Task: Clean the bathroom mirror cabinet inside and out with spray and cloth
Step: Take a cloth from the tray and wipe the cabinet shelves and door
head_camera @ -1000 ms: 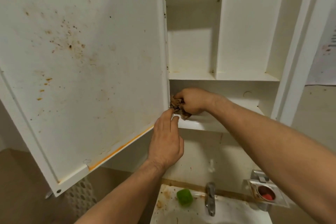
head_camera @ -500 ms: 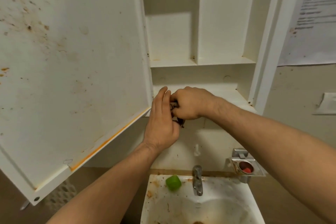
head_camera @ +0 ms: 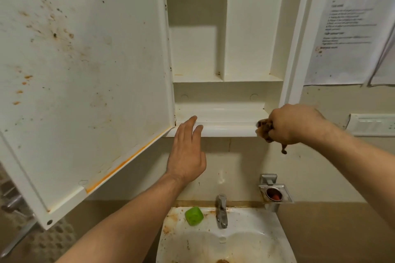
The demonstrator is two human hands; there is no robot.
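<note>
Mirror cabinet (head_camera: 254,28): on the wall above the sink (head_camera: 263,239), with its door (head_camera: 89,83) swung wide open to the left.
Right hand (head_camera: 292,124): balled round a grubby brown cloth (head_camera: 264,129), which is pressed on the right end of the bottom ledge (head_camera: 228,129).
Left hand (head_camera: 188,151): flat with straight fingers, holding nothing. The tips seem to touch the ledge's left end.
Done so far: the ledge looks glossy and the shelves are mostly white tbh.
Still left: the door's inside is covered in brown and orange spatter, with orange gunk along its bottom edge. The mirror side is hidden.
Spray: nowhere in shot.
</note>
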